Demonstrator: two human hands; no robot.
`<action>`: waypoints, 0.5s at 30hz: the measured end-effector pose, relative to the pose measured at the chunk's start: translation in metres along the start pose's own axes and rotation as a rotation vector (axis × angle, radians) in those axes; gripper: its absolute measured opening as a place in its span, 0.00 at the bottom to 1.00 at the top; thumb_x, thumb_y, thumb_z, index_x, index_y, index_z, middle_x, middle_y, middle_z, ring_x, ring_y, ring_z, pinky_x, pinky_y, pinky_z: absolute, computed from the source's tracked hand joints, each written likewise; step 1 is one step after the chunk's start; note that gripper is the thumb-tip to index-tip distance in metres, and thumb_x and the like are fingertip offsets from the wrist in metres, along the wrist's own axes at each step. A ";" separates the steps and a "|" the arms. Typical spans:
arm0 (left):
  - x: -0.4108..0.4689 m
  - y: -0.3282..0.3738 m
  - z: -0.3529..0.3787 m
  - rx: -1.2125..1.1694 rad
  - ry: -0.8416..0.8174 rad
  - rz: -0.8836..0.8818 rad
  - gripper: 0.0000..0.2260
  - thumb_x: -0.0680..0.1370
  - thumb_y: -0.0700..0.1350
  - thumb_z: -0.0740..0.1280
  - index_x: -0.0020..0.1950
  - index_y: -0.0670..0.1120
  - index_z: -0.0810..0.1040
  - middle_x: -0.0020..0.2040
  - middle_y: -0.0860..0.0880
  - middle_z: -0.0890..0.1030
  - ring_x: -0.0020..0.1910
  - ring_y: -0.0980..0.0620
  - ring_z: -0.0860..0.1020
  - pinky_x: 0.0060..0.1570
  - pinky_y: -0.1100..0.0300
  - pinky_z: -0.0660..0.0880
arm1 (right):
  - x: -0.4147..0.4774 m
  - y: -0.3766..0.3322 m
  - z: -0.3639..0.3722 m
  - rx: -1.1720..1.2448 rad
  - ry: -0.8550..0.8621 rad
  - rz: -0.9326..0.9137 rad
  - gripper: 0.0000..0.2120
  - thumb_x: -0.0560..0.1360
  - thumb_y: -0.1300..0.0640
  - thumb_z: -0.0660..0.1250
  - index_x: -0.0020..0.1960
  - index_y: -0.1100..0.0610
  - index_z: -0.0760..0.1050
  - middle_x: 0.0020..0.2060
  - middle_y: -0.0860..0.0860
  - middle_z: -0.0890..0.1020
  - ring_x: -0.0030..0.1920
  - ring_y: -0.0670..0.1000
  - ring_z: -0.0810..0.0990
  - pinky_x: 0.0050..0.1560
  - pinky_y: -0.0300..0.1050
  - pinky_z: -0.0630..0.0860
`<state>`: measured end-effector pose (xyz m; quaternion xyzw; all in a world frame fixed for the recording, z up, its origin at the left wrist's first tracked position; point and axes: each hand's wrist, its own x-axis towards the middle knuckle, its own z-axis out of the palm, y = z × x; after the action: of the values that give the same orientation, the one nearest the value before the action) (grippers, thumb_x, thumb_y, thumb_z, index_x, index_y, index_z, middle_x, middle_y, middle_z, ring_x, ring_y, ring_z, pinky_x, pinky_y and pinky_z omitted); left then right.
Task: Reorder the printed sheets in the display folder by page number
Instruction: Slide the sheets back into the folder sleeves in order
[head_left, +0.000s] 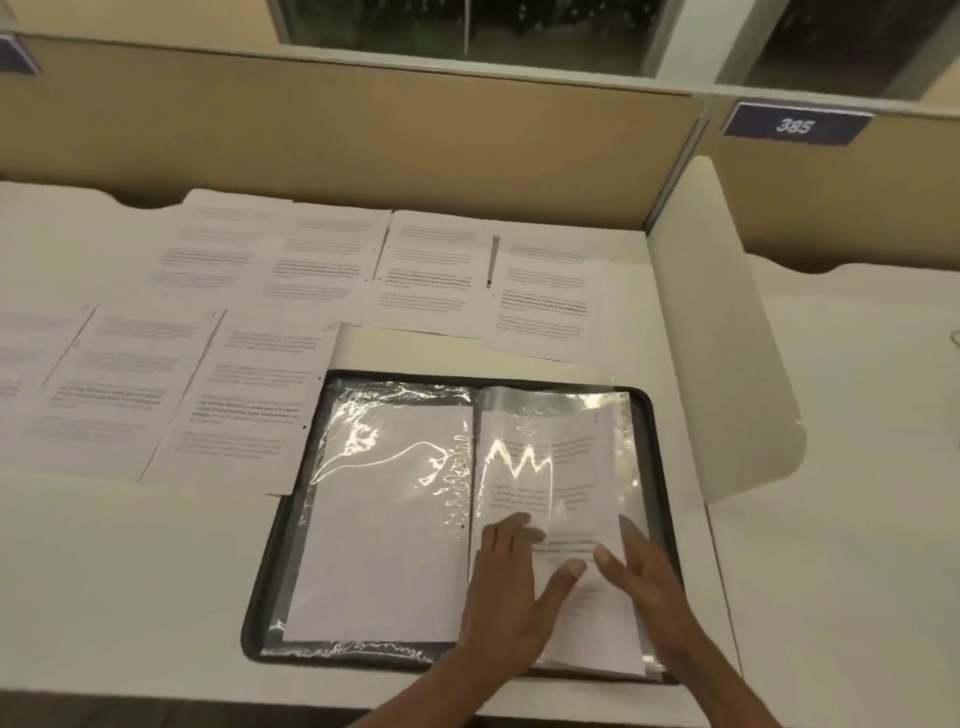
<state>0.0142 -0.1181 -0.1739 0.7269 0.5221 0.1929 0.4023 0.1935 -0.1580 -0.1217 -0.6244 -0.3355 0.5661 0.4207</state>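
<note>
Both hands, left (511, 587) and right (641, 571), press flat with straight fingers on the folder's (270, 597) right sheet (550, 467), gripping nothing.

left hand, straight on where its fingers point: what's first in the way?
Likely nothing raised: the left hand would slide up the sleeved sheet to the folder at its far rim; depth unclear.

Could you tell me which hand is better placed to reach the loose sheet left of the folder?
Probably left: the left hand lies nearer that sheet; the right hand is farther right.
</note>
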 end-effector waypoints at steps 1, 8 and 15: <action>0.002 0.008 -0.004 -0.096 0.002 -0.059 0.33 0.78 0.77 0.57 0.71 0.54 0.71 0.69 0.59 0.71 0.70 0.62 0.68 0.70 0.59 0.71 | -0.008 -0.003 0.007 -0.004 -0.022 0.008 0.30 0.74 0.38 0.75 0.71 0.50 0.74 0.63 0.42 0.84 0.66 0.45 0.81 0.61 0.36 0.79; 0.012 0.060 -0.054 -0.280 -0.054 -0.293 0.27 0.74 0.74 0.68 0.62 0.55 0.75 0.52 0.56 0.84 0.52 0.59 0.83 0.53 0.57 0.82 | -0.026 -0.005 0.045 -0.123 -0.270 -0.044 0.49 0.71 0.20 0.62 0.84 0.45 0.58 0.81 0.40 0.65 0.80 0.45 0.64 0.80 0.53 0.62; 0.010 0.047 -0.107 -0.339 -0.034 -0.414 0.12 0.87 0.52 0.60 0.67 0.56 0.81 0.57 0.57 0.86 0.57 0.58 0.84 0.64 0.47 0.80 | 0.002 -0.010 0.057 -0.372 -0.450 -0.350 0.43 0.75 0.24 0.60 0.84 0.38 0.51 0.84 0.40 0.55 0.83 0.45 0.55 0.81 0.48 0.58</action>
<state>-0.0288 -0.0739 -0.0742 0.5300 0.6130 0.1789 0.5580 0.1382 -0.1438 -0.1135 -0.4827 -0.6197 0.5379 0.3059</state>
